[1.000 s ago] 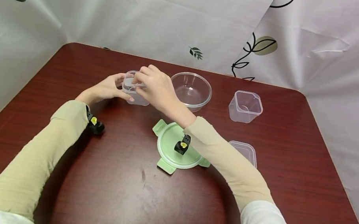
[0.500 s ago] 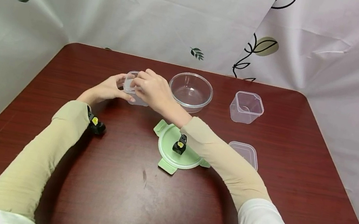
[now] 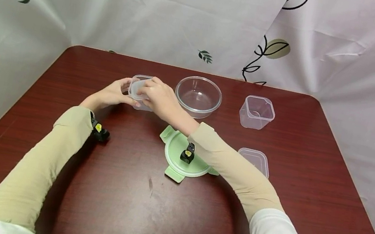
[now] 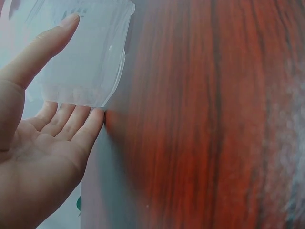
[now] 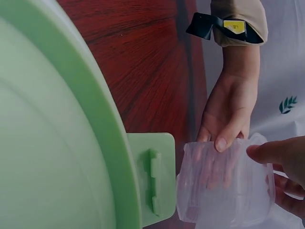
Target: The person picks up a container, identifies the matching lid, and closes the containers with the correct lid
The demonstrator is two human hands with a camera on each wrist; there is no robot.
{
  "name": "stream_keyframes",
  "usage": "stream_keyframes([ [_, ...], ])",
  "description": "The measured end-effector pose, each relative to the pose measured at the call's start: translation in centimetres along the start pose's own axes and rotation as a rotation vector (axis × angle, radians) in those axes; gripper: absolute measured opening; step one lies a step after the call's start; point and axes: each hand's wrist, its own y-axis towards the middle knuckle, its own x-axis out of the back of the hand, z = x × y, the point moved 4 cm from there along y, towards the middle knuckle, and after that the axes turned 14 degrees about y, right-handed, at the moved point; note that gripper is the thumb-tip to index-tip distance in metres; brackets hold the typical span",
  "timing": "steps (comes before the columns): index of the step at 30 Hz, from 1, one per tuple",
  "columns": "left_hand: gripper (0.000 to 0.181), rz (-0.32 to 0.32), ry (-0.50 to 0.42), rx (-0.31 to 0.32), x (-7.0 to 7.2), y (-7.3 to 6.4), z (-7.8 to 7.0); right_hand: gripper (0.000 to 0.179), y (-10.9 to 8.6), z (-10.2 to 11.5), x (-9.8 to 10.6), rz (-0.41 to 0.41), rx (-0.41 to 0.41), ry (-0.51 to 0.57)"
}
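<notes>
Left arm reaches forward along the left side of the table, wrist bent in to the right; left hand is half-curled round the clear tub at far left, thumb on the near side, fingers on the far side, gap between thumb and fingers about filled by the tub. Right arm runs diagonally across from near right, over part of the green lid; right hand is bent over the tub's right side, thumb and fingers pinching the frosted lid at the tub's top. That lid looks tilted, tub's far rim showing behind it; can't tell if its near edge touches the rim. My right fingertips are mostly hidden by my own knuckles from the head, and that hand is cut off at the right edge of the right wrist view. Left fingertips blur through the plastic; tub is cropped at top left in the left wrist view. Glass bowl sits just right of my right hand, second tub farther right. Flat clear lid, nearer, is partly covered by my right sleeve.
</notes>
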Motion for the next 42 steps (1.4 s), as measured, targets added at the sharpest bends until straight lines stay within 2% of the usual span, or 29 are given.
stream_keyframes([
  [7, 0.090, 0.002, -0.010, 0.001, -0.1, -0.1, 0.1, 0.024, 0.4, -0.1, -0.3, 0.021, -0.002, -0.044],
  [15, 0.087, -0.002, -0.006, -0.009, -0.1, -0.2, 0.4, 0.031, 0.6, -0.5, -0.8, 0.114, -0.048, -0.022],
  [21, 0.089, -0.003, -0.006, 0.008, -0.1, -0.1, 0.5, 0.030, 0.6, -0.6, -0.9, 0.098, -0.042, -0.023],
  [30, 0.088, -0.004, -0.007, -0.002, -0.1, 0.0, 0.6, 0.029, 0.9, -0.5, -0.9, 0.091, 0.000, 0.001],
  [35, 0.086, 0.001, -0.003, -0.006, -0.1, 0.0, 0.5, 0.033, 1.3, -0.7, -1.0, 0.135, -0.035, -0.002],
  [42, 0.085, 0.002, -0.012, -0.010, -0.1, 0.0, 0.4, 0.048, 1.8, -1.4, -1.3, 0.235, -0.101, -0.003],
])
